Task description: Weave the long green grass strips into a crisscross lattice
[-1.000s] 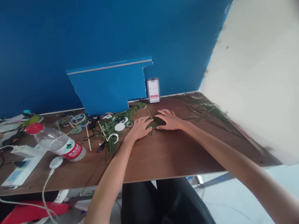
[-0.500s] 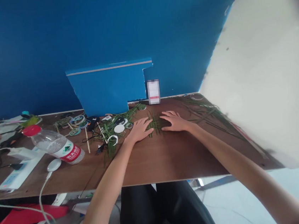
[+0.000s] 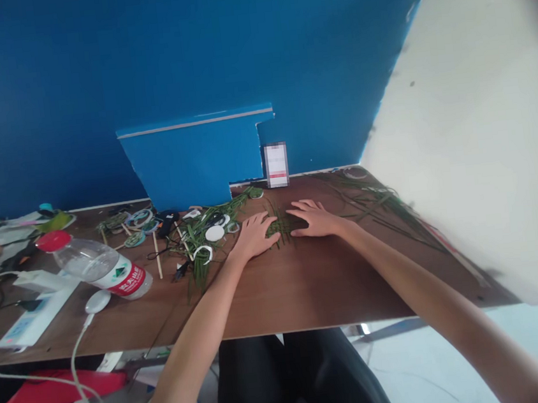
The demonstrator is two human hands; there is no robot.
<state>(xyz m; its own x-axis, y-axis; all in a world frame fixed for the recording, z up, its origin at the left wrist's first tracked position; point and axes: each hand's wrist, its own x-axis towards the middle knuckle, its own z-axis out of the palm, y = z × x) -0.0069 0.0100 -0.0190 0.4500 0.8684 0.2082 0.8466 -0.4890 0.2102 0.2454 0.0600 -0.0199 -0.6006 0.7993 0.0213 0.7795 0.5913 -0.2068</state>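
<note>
A small woven patch of green grass strips [image 3: 279,227] lies flat on the brown table between my two hands. My left hand [image 3: 256,235] rests at its left side, fingers apart, thumb and fingertips touching the strips' edge. On the other side my right hand [image 3: 318,219] lies with fingers spread, its fingertips by the right ends of the strips. Neither hand is closed round anything. Part of the weave is hidden under the left fingers. Loose green strips [image 3: 244,197] are heaped beyond my left hand, and more long strips [image 3: 384,199] lie to the right.
A plastic bottle with a red cap [image 3: 97,264] lies on the left beside a white power strip [image 3: 40,312] and a cabled white disc [image 3: 97,301]. Rings and sticks [image 3: 141,221] clutter the back left. A blue panel [image 3: 192,161] leans on the wall.
My left hand has shifted slightly right, further over the weave's left edge. My right hand has stayed nearly still.
</note>
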